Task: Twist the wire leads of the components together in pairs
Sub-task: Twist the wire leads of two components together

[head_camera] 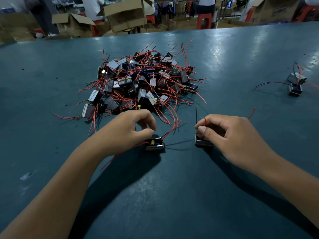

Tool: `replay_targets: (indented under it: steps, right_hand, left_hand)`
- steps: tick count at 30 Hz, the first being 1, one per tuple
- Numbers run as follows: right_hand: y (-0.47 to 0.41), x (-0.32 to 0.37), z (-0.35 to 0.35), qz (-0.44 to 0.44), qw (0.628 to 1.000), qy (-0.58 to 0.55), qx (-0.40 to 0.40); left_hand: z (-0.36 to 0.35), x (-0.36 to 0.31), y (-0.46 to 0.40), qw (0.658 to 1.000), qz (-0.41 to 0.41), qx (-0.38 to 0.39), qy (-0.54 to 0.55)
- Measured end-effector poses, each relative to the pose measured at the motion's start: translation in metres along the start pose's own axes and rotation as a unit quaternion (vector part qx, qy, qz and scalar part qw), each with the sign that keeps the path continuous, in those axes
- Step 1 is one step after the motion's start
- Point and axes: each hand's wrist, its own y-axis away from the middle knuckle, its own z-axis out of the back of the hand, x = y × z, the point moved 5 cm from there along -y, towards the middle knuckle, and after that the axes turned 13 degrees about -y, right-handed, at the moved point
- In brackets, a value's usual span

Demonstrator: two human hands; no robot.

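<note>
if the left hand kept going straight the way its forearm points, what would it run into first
Probably the loose red wires trailing from the near edge of the pile of components, just beyond the left hand. Depth is hard to judge, so it might pass above them.

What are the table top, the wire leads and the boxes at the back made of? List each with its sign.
Table top: smooth teal sheet, perhaps rubber or vinyl; it shows soft glare and scuffs.
Wire leads: thin, bendy, with red or black coating, probably plastic; the core barely shows.
Boxes: brown cardboard, matte, with folded flaps.
</note>
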Motion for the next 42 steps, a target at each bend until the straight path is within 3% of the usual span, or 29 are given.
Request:
replay_targets:
  steps: [6, 11, 14, 17, 20, 34, 42]
  right_hand:
    - [0.0, 0.001, 0.001, -0.003, 1.0, 0.002, -0.001]
    - [0.0, 0.001, 0.001, -0.004, 1.0, -0.004, 0.001]
    - [-0.001, 0.0, 0.001, -0.005, 1.0, -0.003, 0.002]
    - [-0.001, 0.0, 0.001, -0.008, 1.0, -0.007, 0.001]
    - [-0.001, 0.0, 0.001, -0.007, 1.0, -0.004, 0.003]
    - [-0.001, -0.001, 0.001, -0.012, 1.0, -0.007, 0.003]
    - [-0.001, -0.001, 0.001, -0.013, 1.0, -0.007, 0.004]
  left_hand:
    - [-0.02, 0.0, -0.002, 0.993, 0.023, 0.119, -0.017]
    - [-0.022, -0.009, 0.0, 0.992, -0.037, 0.073, -0.096]
    - [-0.023, -0.009, -0.003, 0.997, -0.011, 0.053, 0.046]
    - [-0.028, -0.006, -0.002, 0.967, 0.059, 0.054, 0.241]
    - [-0.036, -0.008, -0.001, 0.94, 0.078, 0.076, 0.324]
    - [-0.037, -0.015, -0.003, 0.937, 0.079, -0.037, 0.339]
    - [-0.037, -0.013, -0.004, 0.934, 0.09, -0.048, 0.344]
